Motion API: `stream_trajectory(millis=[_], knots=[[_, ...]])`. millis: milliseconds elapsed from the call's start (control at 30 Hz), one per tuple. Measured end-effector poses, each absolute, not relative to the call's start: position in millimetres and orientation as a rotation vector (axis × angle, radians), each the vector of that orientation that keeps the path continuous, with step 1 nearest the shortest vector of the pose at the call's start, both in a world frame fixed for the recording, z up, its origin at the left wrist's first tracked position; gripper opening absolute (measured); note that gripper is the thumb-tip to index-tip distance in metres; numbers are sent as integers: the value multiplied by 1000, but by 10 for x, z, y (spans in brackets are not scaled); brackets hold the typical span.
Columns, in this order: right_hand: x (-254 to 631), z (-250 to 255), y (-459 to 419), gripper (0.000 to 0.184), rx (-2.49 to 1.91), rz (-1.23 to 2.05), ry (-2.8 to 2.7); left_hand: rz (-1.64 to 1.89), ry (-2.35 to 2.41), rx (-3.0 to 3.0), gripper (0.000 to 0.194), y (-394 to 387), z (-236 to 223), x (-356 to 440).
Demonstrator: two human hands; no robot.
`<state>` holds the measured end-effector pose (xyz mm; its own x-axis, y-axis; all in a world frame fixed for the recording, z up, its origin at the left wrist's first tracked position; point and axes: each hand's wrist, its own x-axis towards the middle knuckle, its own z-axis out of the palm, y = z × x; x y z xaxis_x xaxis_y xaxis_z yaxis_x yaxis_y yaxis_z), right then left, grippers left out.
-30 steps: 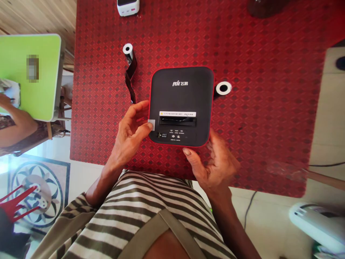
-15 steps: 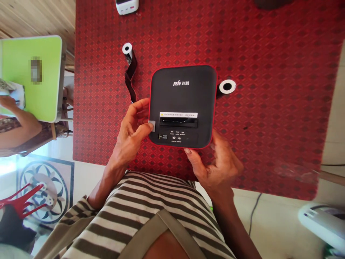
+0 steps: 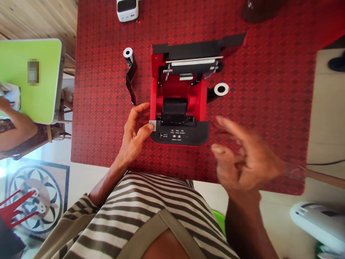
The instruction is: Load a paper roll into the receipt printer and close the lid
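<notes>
A red and black receipt printer (image 3: 179, 133) sits on the table with its lid (image 3: 192, 52) raised. Its red inner bay faces up, and a dark glossy piece (image 3: 174, 109) lies in it. My left hand (image 3: 134, 135) holds the printer's left side, thumb on the grey tab (image 3: 152, 125) at the corner. Away from the printer, to its right, is my right hand (image 3: 245, 158), fingers apart and holding nothing. One small paper roll (image 3: 128, 54), with a black strip unrolled from it, lies left of the printer. Another paper roll (image 3: 221, 89) is on the right.
The red patterned tablecloth (image 3: 102, 118) covers the table. A white device (image 3: 127, 10) stands at its far edge, with a dark rounded object (image 3: 258, 10) at the far right. To the left, another person's arm (image 3: 17, 120) rests by a green table (image 3: 16, 57).
The printer's lid has gone from closed to raised, baring the inside. My right hand has let go of the printer and moved right. My left hand stays at the corner.
</notes>
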<state>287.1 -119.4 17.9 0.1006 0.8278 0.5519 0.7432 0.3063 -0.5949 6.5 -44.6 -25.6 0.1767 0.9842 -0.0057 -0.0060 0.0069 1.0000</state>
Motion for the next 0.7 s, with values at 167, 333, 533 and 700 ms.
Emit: stream_trajectory(millis=[167,333,533,700], knots=[[2898,641,-604,47,-1369,60,-2010,1106,1036,1332,72,-401,-393,36],[2797,567,16,28,-1288,196,-2457,1125,1071,1294,78,-429,-473,93],[2735,364,279,17,-1336,269,-2636,1098,1064,1249,80,-455,-449,116],[2726,345,353,18,-1310,287,-2687,1091,1045,1209,78,-452,-427,105]])
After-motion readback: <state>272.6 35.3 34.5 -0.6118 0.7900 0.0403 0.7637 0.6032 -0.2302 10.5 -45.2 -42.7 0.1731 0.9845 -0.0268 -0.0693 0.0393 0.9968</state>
